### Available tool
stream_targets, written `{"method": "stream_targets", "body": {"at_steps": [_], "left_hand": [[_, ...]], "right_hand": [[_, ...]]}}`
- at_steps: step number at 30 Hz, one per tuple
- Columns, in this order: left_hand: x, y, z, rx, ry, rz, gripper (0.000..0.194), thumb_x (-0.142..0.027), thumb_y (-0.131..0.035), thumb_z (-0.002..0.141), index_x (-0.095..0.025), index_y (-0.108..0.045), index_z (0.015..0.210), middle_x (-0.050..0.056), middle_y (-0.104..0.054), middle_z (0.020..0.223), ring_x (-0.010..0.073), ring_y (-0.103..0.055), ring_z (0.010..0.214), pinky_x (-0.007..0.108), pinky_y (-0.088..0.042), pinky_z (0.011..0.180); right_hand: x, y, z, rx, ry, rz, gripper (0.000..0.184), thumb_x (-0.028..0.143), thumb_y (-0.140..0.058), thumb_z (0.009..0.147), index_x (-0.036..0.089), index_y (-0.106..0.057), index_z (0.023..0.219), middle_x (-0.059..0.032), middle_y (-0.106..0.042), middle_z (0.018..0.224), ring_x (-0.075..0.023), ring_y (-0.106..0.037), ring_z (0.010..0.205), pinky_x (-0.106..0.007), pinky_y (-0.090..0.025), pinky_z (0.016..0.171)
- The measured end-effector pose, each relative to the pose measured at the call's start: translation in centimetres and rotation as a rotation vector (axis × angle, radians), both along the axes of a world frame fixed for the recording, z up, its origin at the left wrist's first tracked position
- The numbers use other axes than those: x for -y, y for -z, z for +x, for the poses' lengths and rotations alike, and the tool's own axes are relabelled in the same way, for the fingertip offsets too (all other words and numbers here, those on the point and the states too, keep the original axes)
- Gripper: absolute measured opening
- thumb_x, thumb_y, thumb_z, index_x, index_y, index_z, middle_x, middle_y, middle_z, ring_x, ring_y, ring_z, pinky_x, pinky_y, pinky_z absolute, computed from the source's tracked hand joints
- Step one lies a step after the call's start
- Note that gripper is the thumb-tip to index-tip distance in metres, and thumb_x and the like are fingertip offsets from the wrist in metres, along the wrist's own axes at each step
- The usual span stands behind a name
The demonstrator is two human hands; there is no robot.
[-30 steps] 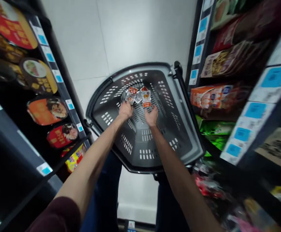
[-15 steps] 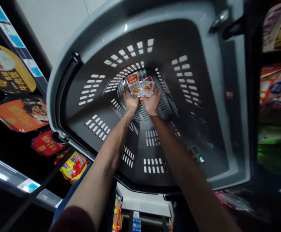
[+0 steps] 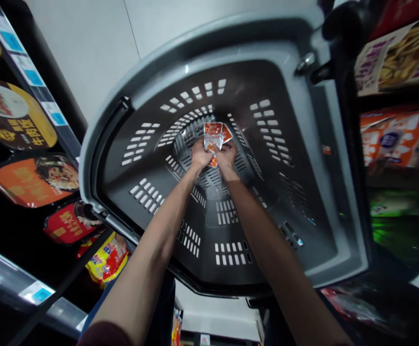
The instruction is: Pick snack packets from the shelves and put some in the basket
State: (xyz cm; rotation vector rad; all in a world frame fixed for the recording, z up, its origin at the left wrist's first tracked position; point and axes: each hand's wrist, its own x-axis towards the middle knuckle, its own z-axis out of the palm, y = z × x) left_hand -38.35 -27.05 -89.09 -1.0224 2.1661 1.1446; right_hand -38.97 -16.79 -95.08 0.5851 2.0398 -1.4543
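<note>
Gripping packets point(image 3: 213, 130), left hand point(image 3: 200, 154) and right hand point(image 3: 227, 154) are curled closed.

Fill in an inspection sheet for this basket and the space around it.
Surface: slotted basket floor, inside a dark shopping basket with a grey rim.
Things handled: orange-and-white packets, overlapping; exact count unclear.
Clutter: nothing seen.
Hands: left hand and right hand hold the packets from either side, low down.
Cables: nothing seen.
Surroundings: pale floor; packaged foods shelved on both sides.
</note>
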Motion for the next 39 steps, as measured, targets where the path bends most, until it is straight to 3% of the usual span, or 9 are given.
{"method": "stream_targets", "body": {"at_steps": [5,9,12,17,22,26,31,35,39], "left_hand": [[-1.1,-3.8,1.8,0.042,-0.006,-0.001,0.038,-0.01,-0.064,0.073,-0.012,-0.062,0.111,0.012,-0.065,0.107,0.0248,-0.06,0.103,0.035,-0.047,0.095],[-2.8,-12.1,4.5,0.052,-0.178,0.045,0.024,-0.017,-0.069,0.075,-0.015,-0.063,0.098,0.006,-0.063,0.092,0.0194,-0.06,0.088,0.031,-0.048,0.085],[-3.9,-21.5,6.9,0.036,-0.4,0.186,0.017,-0.018,-0.072,0.073,-0.015,-0.06,0.085,0.001,-0.06,0.077,0.0133,-0.057,0.07,0.026,-0.047,0.071],[-3.6,-40.4,11.0,-0.049,-0.769,0.501,0.034,-0.03,-0.082,0.062,-0.017,-0.052,0.072,-0.006,-0.05,0.058,0.0088,-0.051,0.055,0.02,-0.042,0.058],[-0.1,-57.1,12.4,-0.121,-0.675,0.74,0.044,-0.035,-0.087,0.054,-0.014,-0.061,0.082,-0.002,-0.059,0.062,0.0119,-0.058,0.059,0.022,-0.044,0.059],[4.1,-67.0,12.6,-0.128,-0.435,0.854,0.041,-0.034,-0.086,0.056,-0.011,-0.068,0.085,0.007,-0.07,0.078,0.0169,-0.064,0.071,0.028,-0.05,0.072],[9.5,-72.8,13.5,-0.152,-0.347,0.956,0.052,-0.032,-0.086,0.058,-0.01,-0.068,0.102,0.012,-0.073,0.099,0.0229,-0.068,0.086,0.037,-0.052,0.087],[12.6,-75.4,14.5,-0.165,-0.332,0.939,0.053,-0.028,-0.085,0.057,-0.01,-0.067,0.102,0.013,-0.073,0.101,0.024,-0.068,0.089,0.039,-0.051,0.089],[12.8,-77.0,14.8,-0.199,-0.321,0.937,0.054,-0.021,-0.085,0.053,-0.011,-0.065,0.102,0.011,-0.072,0.101,0.0243,-0.068,0.093,0.038,-0.05,0.092]], "right_hand": [[-1.2,-5.8,1.4,0.175,0.08,-0.168,0.029,0.03,-0.07,0.074,0.011,-0.063,0.095,-0.0112,-0.073,0.096,-0.0218,-0.07,0.089,-0.037,-0.056,0.082],[-3.3,-15.8,3.2,0.296,0.154,-0.17,0.035,0.034,-0.076,0.067,0.013,-0.066,0.093,-0.009,-0.075,0.095,-0.0228,-0.07,0.092,-0.038,-0.056,0.083],[-4.4,-26.0,4.2,0.421,0.237,-0.195,0.042,0.036,-0.084,0.056,0.014,-0.067,0.088,-0.0075,-0.076,0.09,-0.0237,-0.071,0.085,-0.036,-0.057,0.078],[-4.5,-46.0,5.3,0.505,0.275,-0.296,0.054,0.033,-0.09,0.049,0.016,-0.068,0.095,-0.0064,-0.076,0.091,-0.0251,-0.072,0.08,-0.037,-0.059,0.075],[-2.9,-63.8,6.4,0.437,0.261,-0.382,0.056,0.025,-0.091,0.049,0.015,-0.068,0.099,-0.0086,-0.076,0.092,-0.0291,-0.072,0.086,-0.041,-0.059,0.078],[0.1,-74.2,8.1,0.295,0.276,-0.433,0.053,0.026,-0.088,0.056,0.016,-0.067,0.103,-0.0094,-0.075,0.102,-0.0268,-0.072,0.09,-0.041,-0.057,0.083],[5.1,-80.2,10.7,0.147,0.403,-0.459,0.044,0.03,-0.085,0.063,0.016,-0.067,0.101,-0.0092,-0.074,0.106,-0.0232,-0.071,0.092,-0.038,-0.056,0.088],[7.9,-82.2,12.4,0.137,0.421,-0.605,0.043,0.032,-0.082,0.07,0.017,-0.065,0.107,-0.0095,-0.074,0.107,-0.0246,-0.071,0.095,-0.04,-0.056,0.088],[7.9,-83.2,13.2,0.113,0.446,-0.666,0.047,0.027,-0.083,0.068,0.019,-0.063,0.11,-0.0084,-0.073,0.108,-0.0244,-0.07,0.098,-0.04,-0.056,0.09]]}}
